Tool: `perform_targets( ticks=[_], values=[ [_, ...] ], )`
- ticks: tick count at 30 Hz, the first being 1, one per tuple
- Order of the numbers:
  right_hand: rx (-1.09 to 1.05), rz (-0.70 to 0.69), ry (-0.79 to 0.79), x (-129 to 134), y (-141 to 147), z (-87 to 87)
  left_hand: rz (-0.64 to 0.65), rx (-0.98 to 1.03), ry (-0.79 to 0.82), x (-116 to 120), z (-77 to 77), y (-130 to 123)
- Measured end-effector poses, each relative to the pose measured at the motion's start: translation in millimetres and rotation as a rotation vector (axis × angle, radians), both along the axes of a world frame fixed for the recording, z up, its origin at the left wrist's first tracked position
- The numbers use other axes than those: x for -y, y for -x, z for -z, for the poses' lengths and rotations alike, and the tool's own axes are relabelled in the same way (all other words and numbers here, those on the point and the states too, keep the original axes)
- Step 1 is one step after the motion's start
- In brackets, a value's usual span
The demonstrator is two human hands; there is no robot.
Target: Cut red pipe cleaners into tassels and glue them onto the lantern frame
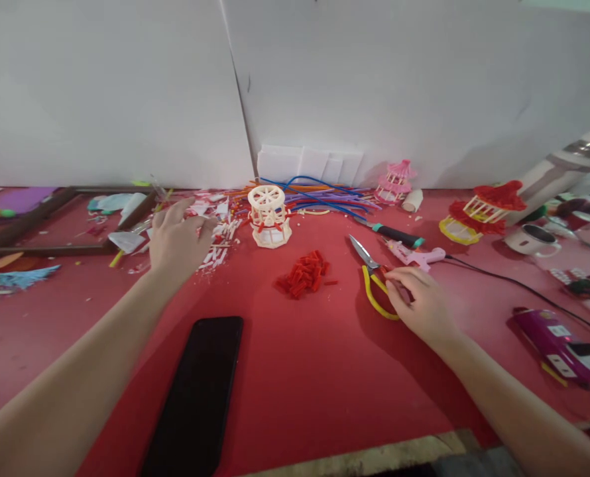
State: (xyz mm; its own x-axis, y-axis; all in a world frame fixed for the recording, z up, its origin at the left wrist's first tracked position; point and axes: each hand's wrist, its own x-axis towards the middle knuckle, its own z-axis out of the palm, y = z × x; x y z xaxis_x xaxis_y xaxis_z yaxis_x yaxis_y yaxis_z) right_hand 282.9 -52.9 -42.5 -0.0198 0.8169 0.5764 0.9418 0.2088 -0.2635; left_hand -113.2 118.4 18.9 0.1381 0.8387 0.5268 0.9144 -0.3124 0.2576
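Note:
My left hand (178, 240) hovers with fingers apart at the left edge of a heap of white and pink cut pieces (221, 232), holding nothing. To the right, my right hand (417, 298) touches the yellow-handled scissors (374, 291), its thumb and fingertips bent together at the handle. The scissors' blades point up and left. A pile of short red pieces (302, 273) lies between the hands. Behind it stands a small cream-coloured round structure (268, 215) with red parts near its base.
A black phone (200, 391) lies at the front. Pliers (397, 235), a pink glue gun (417, 255) with a cord, a mug (528, 240), a red-and-yellow model (484, 212) and a purple device (558, 341) are right. A brown frame (51, 250) is left.

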Motion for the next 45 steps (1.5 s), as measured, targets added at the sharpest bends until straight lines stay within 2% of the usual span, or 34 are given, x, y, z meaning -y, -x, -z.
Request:
perform_targets(
  ticks=[3,5,6,9,12,15,19,22,25,29,32,34,38,42,45],
  values=[
    [0.011,0.05,-0.136,-6.3,-16.1,-3.2,0.037,0.124,-0.089,1.8,7.3,-20.1],
    [0.023,0.102,-0.178,-8.5,-26.4,-3.4,0.091,0.208,-0.113,14.2,15.0,-38.0],
    [0.027,0.11,-0.18,-8.7,-29.5,-2.7,0.133,0.193,-0.094,24.1,19.7,-47.8],
    [0.025,0.075,-0.117,-6.2,-26.5,1.5,0.373,0.058,0.053,59.9,34.5,-76.9],
    [0.006,0.037,0.003,-3.0,-11.1,3.9,0.492,-0.137,0.215,83.0,44.3,-100.2],
    [0.004,0.0,0.067,-2.1,1.3,3.1,0.546,-0.2,0.263,77.3,46.4,-116.4],
    [0.012,-0.017,0.087,-2.0,2.3,3.0,0.737,-0.061,0.405,44.8,44.5,-132.6],
    [-0.009,-0.017,0.058,-1.8,-0.3,2.7,0.741,0.026,0.425,28.8,42.7,-141.7],
    [-0.04,-0.044,0.061,-5.3,2.7,-1.6,0.666,0.173,0.432,25.1,39.9,-147.5],
    [-0.09,-0.115,0.232,-22.8,18.2,-14.9,0.57,0.338,0.465,21.6,36.7,-152.2],
    [-0.064,-0.206,0.373,-44.0,33.6,-28.9,0.594,0.394,0.518,17.4,33.2,-151.9],
    [-0.016,-0.29,0.462,-59.0,42.5,-36.9,0.641,0.383,0.551,17.2,28.0,-146.6],
    [0.083,-0.315,0.647,-83.5,54.4,-41.2,0.709,0.267,0.57,24.5,14.2,-125.3],
    [-0.005,-0.417,0.579,-94.3,65.3,-32.8,0.738,0.03,0.543,33.2,11.8,-112.4],
    [-0.096,-0.45,0.541,-95.1,74.1,-26.5,0.698,0.036,0.525,35.5,19.3,-115.3]
  ],
)
